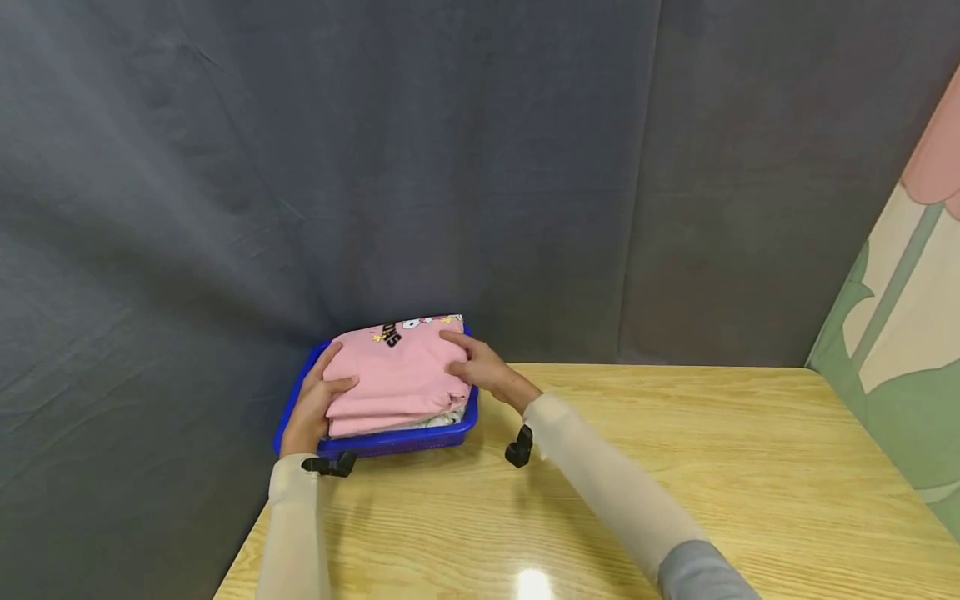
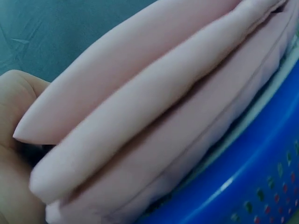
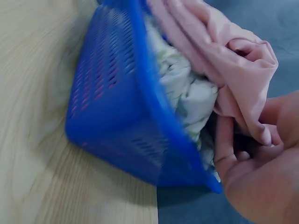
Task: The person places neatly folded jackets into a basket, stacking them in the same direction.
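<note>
A folded pink garment (image 1: 397, 371) with a cartoon print and dark letters lies on top of the blue basket (image 1: 420, 439) in the head view. My left hand (image 1: 309, 408) grips its left side, thumb over the top. On the opposite side my right hand (image 1: 486, 368) holds the garment's edge between thumb and fingers. Thick pink folds (image 2: 131, 112) fill the left wrist view and hide most of the left fingers. Beneath the pink one, a white cloth with a green leafy pattern (image 3: 194, 100) shows inside the basket in the right wrist view.
The basket stands on a light wooden table (image 1: 675, 450), at its far left corner. A dark grey curtain (image 1: 480, 167) hangs close behind and to the left. At the far right is a floral panel (image 1: 900, 350).
</note>
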{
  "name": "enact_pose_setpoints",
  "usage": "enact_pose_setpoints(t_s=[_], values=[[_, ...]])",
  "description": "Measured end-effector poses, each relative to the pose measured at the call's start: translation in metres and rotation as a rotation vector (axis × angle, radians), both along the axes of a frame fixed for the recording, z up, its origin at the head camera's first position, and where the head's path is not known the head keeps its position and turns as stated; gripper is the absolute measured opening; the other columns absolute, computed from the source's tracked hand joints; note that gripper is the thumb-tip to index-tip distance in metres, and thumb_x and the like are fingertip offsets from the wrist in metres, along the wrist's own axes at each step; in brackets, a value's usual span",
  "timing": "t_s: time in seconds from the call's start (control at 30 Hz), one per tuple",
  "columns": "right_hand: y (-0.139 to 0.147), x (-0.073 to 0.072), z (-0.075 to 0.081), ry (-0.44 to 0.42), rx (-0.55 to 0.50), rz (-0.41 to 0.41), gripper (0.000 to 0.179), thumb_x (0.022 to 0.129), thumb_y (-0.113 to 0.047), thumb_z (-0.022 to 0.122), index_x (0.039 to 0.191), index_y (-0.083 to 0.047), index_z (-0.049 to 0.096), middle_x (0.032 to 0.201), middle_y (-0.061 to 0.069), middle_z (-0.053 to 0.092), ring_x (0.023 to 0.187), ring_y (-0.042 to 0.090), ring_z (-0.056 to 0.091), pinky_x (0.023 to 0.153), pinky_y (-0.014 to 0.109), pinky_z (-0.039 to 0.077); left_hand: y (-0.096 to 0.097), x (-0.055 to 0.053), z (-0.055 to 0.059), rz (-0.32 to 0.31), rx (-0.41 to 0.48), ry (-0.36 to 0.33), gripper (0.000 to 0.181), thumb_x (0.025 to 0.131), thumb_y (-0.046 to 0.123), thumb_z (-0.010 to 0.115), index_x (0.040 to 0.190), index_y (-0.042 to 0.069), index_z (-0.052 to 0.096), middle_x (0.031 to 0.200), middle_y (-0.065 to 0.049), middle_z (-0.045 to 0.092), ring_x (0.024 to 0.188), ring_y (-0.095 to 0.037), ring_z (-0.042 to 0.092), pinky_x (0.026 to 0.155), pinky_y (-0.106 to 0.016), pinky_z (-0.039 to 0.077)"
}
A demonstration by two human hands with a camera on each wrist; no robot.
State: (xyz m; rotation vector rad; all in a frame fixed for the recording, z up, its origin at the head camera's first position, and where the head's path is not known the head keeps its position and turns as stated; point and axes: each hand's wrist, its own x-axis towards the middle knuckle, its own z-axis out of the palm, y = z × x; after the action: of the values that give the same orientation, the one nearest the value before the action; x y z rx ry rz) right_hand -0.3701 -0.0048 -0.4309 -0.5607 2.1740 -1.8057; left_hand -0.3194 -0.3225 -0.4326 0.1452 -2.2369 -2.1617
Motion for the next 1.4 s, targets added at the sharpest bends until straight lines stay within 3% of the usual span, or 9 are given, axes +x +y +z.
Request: enact_pose_setpoints(t_s=[0.2, 0.43, 0.6, 0.73, 0.93, 1.07, 1.2, 1.3, 1.4], values=[[-0.004, 0.006, -0.003, 0.192, 0.261, -0.009, 0.065, 0.097, -0.005, 0.067, 0.159, -0.008, 0.050, 0.156, 0.022, 0.056, 0.120, 0.028, 0.057, 0.102, 0.038, 0.050, -0.003, 0.000, -0.002, 0.031, -0.151, -0.021, 0.094, 0.097, -0.003, 0.066, 0.172, 0.026, 0.020, 0.180, -0.008, 0.009, 0.147, -0.030, 0.033, 0.101, -0.022, 0.047], [-0.013, 0.014, -0.002, 0.408, 0.528, -0.083, 0.061, 0.096, -0.012, 0.068, 0.155, -0.008, 0.056, 0.139, 0.024, 0.068, 0.114, 0.039, 0.060, 0.103, 0.046, 0.050, -0.005, 0.006, -0.004, -0.004, -0.289, -0.119, 0.090, 0.098, 0.004, 0.066, 0.173, 0.017, 0.016, 0.180, -0.015, -0.001, 0.153, -0.038, 0.030, 0.128, -0.052, 0.030], [-0.011, 0.023, -0.005, 0.411, 0.643, -0.106, 0.055, 0.099, -0.021, 0.067, 0.153, -0.011, 0.059, 0.167, 0.026, 0.036, 0.148, 0.048, 0.034, 0.121, 0.060, 0.033, -0.002, 0.007, -0.008, -0.025, -0.401, -0.167, 0.090, 0.098, 0.008, 0.068, 0.172, 0.012, 0.017, 0.179, -0.019, 0.001, 0.165, -0.041, 0.009, 0.133, -0.059, 0.016], [-0.007, 0.024, -0.009, 0.397, 0.597, -0.065, 0.054, 0.102, -0.021, 0.063, 0.154, -0.008, 0.057, 0.178, 0.022, 0.015, 0.159, 0.054, 0.020, 0.125, 0.072, 0.024, 0.000, 0.006, -0.007, -0.033, -0.491, -0.167, 0.088, 0.097, 0.010, 0.068, 0.171, 0.008, 0.021, 0.178, -0.025, 0.008, 0.165, -0.044, 0.004, 0.133, -0.063, 0.011], [0.001, 0.015, -0.018, 0.402, 0.518, -0.002, 0.054, 0.103, -0.019, 0.060, 0.155, -0.005, 0.055, 0.176, 0.024, 0.018, 0.155, 0.058, 0.027, 0.126, 0.071, 0.024, 0.002, 0.006, -0.004, 0.034, -0.658, -0.147, 0.084, 0.092, 0.016, 0.073, 0.165, 0.003, 0.034, 0.170, -0.037, 0.001, 0.156, -0.060, 0.004, 0.127, -0.074, 0.012], [0.005, 0.011, -0.021, 0.391, 0.484, 0.037, 0.054, 0.104, -0.019, 0.060, 0.156, -0.004, 0.054, 0.177, 0.024, 0.017, 0.157, 0.053, 0.029, 0.130, 0.065, 0.022, 0.004, 0.004, -0.004, 0.071, -0.761, -0.072, 0.077, 0.089, 0.014, 0.073, 0.158, -0.004, 0.043, 0.174, -0.032, -0.007, 0.159, -0.059, -0.009, 0.127, -0.075, 0.005], [0.008, 0.009, -0.021, 0.360, 0.438, 0.056, 0.054, 0.105, -0.018, 0.059, 0.157, -0.003, 0.052, 0.177, 0.023, 0.017, 0.160, 0.047, 0.027, 0.131, 0.064, 0.021, 0.008, 0.002, -0.003, 0.094, -0.798, 0.001, 0.070, 0.088, 0.009, 0.070, 0.153, -0.008, 0.049, 0.178, -0.027, 0.004, 0.163, -0.049, -0.018, 0.130, -0.071, -0.003], [0.011, 0.009, -0.021, 0.345, 0.400, 0.062, 0.053, 0.106, -0.016, 0.059, 0.156, -0.002, 0.052, 0.177, 0.022, 0.019, 0.159, 0.046, 0.029, 0.130, 0.060, 0.026, 0.012, 0.000, -0.001, 0.081, -0.793, 0.002, 0.067, 0.094, 0.009, 0.066, 0.156, -0.005, 0.047, 0.178, -0.022, 0.012, 0.164, -0.043, -0.017, 0.129, -0.070, -0.002], [0.013, 0.009, -0.020, 0.345, 0.373, 0.058, 0.051, 0.106, -0.013, 0.059, 0.154, 0.001, 0.053, 0.175, 0.022, 0.025, 0.156, 0.045, 0.037, 0.127, 0.056, 0.035, 0.014, 0.000, 0.001, -0.005, -0.833, -0.023, 0.067, 0.098, 0.012, 0.064, 0.159, -0.003, 0.043, 0.177, -0.021, 0.016, 0.165, -0.043, -0.013, 0.129, -0.070, 0.000]])
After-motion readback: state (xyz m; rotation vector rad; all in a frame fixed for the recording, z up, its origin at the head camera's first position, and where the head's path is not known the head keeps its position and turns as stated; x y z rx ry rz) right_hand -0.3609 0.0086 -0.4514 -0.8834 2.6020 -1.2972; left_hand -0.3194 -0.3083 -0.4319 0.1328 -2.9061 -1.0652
